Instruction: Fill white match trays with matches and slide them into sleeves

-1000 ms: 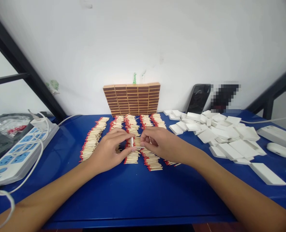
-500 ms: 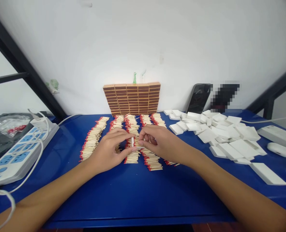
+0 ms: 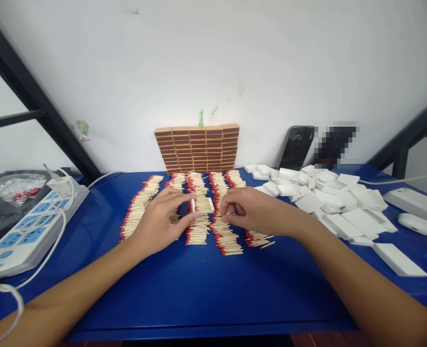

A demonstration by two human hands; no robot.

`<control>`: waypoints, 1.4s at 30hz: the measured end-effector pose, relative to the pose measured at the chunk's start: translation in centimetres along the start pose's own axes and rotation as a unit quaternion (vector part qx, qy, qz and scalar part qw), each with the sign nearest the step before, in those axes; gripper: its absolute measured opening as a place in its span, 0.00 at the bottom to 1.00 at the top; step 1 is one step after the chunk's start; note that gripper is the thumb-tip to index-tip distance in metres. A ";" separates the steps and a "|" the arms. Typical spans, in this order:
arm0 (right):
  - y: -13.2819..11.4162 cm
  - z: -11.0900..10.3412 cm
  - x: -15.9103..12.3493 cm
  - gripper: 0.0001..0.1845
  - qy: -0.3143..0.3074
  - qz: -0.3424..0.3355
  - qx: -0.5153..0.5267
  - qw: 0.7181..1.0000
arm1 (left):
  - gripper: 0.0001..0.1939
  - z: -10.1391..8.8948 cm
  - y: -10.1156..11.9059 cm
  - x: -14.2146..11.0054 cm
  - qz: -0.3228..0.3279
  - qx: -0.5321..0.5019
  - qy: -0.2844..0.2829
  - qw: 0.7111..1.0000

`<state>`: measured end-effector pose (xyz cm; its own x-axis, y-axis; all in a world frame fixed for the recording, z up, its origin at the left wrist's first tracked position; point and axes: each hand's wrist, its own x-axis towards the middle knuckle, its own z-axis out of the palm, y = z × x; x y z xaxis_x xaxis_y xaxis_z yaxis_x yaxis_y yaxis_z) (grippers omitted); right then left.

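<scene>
My left hand grips a small white matchbox tray by its left end, between thumb and fingers. Matches with red heads lie inside the tray. Just to the right, my right hand is closed, thumb and fingertips together over a row of matches; whether anything is pinched there I cannot make out. Under and around both hands, loose matches lie in several long rows on the blue table, and my hands hide parts of them.
Stacked brown-sided matchboxes stand against the wall. At the right are a heap of white trays, a dark phone leaning on the wall and a white earbud case. A power strip with cables lies left.
My right hand has drawn back to the right, away from the tray. The tray has tipped so that its matches now show. My left hand keeps its grip.
</scene>
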<state>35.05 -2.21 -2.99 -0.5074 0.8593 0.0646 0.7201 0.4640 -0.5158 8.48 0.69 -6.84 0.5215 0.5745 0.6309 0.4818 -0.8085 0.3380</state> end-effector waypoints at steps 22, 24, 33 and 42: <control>0.7 0.5 -0.2 0.03 -0.055 0.039 -0.013 0.998 | 0.20 0.2 -0.1 -0.2 -0.007 0.006 -0.015 1.000; 0.7 0.5 -0.2 0.02 -0.047 0.034 -0.005 0.998 | 0.20 0.2 -0.1 -0.2 -0.004 0.008 -0.013 1.000; 0.7 0.4 -0.1 0.02 -0.046 0.028 0.001 0.999 | 0.19 0.1 0.0 -0.1 0.004 0.011 -0.017 1.000; 0.1 -0.5 0.2 0.09 0.015 0.003 0.030 0.999 | 0.19 0.2 -0.2 -0.3 0.026 0.014 -0.024 0.999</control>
<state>35.26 -1.94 -2.58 -0.4882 0.8685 0.0857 0.6931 0.4455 -0.5668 8.35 0.72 -7.22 0.5794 0.5377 0.6125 0.4722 -0.8340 0.2855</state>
